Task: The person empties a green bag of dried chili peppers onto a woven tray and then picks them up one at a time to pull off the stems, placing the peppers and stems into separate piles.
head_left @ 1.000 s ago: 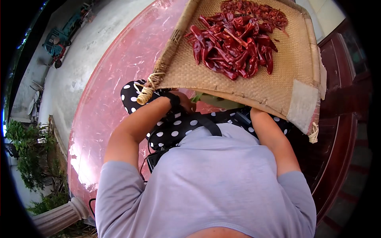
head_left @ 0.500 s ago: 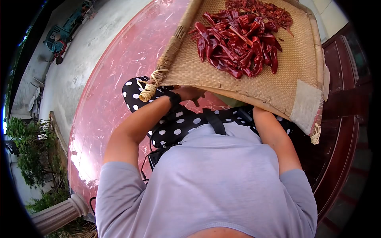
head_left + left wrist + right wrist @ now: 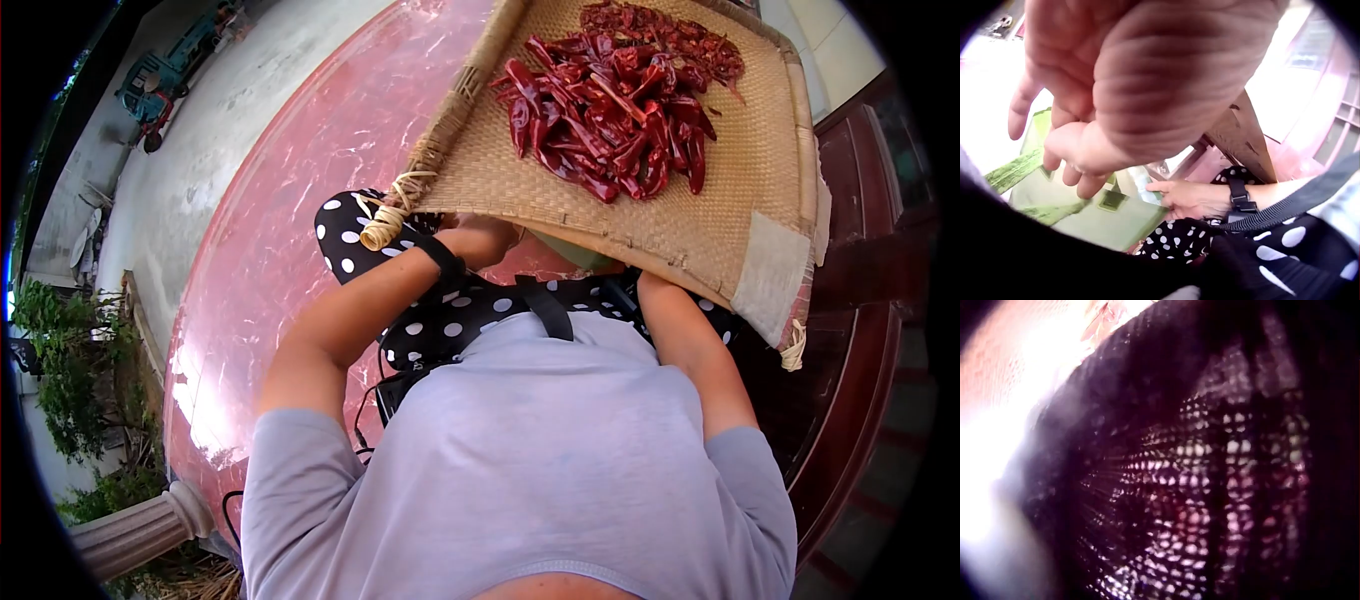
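Note:
In the head view, a woven tray point(image 3: 690, 190) holding red dried chillies point(image 3: 610, 120) overhangs the lap. My left hand point(image 3: 480, 240) is partly under its near edge. The left wrist view shows my left hand point(image 3: 1141, 81) large, fingers loosely bent above a pale green container point(image 3: 1110, 219) with brighter green strips point(image 3: 1016, 172); no thing shows clearly in its fingers. My right hand point(image 3: 1188, 197) is beside the container's edge, one finger extended, the others partly hidden. The tray hides this hand in the head view. The right wrist view is dark and blurred, with mesh-like material.
A pink marbled round table point(image 3: 290, 210) lies left and beneath. Polka-dot cloth point(image 3: 350, 235) covers the legs. Dark red wooden furniture point(image 3: 860, 240) stands at the right. Black cables hang beside the lap at left.
My left hand has shifted slightly and its fingers, seen earlier below the tray's edge, are now less visible. The tray appears a little farther right in the head view.

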`<control>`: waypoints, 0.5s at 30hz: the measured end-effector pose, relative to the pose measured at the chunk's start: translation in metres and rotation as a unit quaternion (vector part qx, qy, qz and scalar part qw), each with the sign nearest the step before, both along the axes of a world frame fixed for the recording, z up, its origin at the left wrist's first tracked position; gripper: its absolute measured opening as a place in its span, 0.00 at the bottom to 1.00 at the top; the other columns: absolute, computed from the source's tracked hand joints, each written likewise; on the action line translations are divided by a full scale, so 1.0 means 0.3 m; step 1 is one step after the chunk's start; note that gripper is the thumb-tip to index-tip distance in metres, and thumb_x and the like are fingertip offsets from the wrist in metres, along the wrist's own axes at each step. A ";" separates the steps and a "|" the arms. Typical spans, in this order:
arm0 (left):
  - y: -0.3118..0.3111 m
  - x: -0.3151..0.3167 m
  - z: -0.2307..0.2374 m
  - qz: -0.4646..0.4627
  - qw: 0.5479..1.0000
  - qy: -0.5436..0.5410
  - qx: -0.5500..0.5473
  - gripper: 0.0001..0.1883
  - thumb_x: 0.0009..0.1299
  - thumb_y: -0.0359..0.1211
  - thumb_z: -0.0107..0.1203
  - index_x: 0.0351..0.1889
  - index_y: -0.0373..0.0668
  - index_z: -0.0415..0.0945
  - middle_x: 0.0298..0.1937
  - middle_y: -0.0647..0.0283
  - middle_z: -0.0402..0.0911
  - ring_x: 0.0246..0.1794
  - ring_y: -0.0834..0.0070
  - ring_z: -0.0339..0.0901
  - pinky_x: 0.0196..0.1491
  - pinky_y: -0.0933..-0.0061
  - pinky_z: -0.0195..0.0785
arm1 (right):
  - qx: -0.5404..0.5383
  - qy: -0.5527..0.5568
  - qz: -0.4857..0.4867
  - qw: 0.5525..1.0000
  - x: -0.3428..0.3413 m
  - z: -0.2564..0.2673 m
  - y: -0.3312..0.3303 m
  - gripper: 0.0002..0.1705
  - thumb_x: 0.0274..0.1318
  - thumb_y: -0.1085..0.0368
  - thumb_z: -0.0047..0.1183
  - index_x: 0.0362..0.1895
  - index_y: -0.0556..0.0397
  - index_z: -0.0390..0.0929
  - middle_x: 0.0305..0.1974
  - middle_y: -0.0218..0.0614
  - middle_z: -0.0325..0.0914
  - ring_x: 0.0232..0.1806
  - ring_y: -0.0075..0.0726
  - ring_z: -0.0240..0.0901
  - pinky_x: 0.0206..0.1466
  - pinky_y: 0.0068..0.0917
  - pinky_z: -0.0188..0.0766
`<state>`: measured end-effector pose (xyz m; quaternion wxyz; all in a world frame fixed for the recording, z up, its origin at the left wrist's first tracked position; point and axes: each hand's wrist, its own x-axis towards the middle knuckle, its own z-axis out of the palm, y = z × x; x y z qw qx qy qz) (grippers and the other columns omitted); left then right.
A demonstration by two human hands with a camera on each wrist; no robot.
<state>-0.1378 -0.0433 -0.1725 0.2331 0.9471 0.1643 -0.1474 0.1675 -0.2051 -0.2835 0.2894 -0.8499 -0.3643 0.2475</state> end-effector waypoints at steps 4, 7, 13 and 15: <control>0.010 0.076 -0.199 0.007 0.950 -0.085 0.299 0.17 0.70 0.37 0.51 0.56 0.47 0.77 0.57 0.48 0.78 0.61 0.57 0.73 0.63 0.55 0.65 | 0.000 -0.003 0.002 1.000 0.005 0.005 0.009 0.24 0.42 0.65 0.56 0.48 0.47 0.84 0.51 0.46 0.81 0.55 0.49 0.76 0.59 0.41 0.70; 0.041 0.137 -0.256 0.014 0.977 -0.064 0.201 0.19 0.70 0.37 0.51 0.58 0.47 0.76 0.59 0.48 0.77 0.62 0.57 0.73 0.63 0.55 0.64 | -0.002 -0.003 0.001 1.000 0.007 0.003 0.003 0.24 0.42 0.65 0.56 0.49 0.46 0.84 0.51 0.46 0.81 0.55 0.49 0.76 0.59 0.41 0.70; 0.060 0.188 -0.359 -0.001 0.996 0.066 0.054 0.22 0.69 0.37 0.51 0.61 0.48 0.73 0.62 0.48 0.75 0.64 0.55 0.71 0.65 0.55 0.63 | -0.001 -0.002 0.001 1.000 -0.006 0.004 0.008 0.24 0.42 0.65 0.56 0.49 0.46 0.84 0.52 0.46 0.81 0.55 0.49 0.76 0.59 0.41 0.70; 0.055 0.185 -0.340 -0.009 0.994 0.108 0.018 0.23 0.69 0.38 0.52 0.63 0.48 0.72 0.63 0.48 0.74 0.65 0.55 0.71 0.65 0.55 0.63 | -0.003 -0.004 0.001 1.000 -0.010 0.004 0.010 0.24 0.42 0.65 0.56 0.49 0.46 0.84 0.52 0.46 0.81 0.55 0.49 0.76 0.59 0.41 0.70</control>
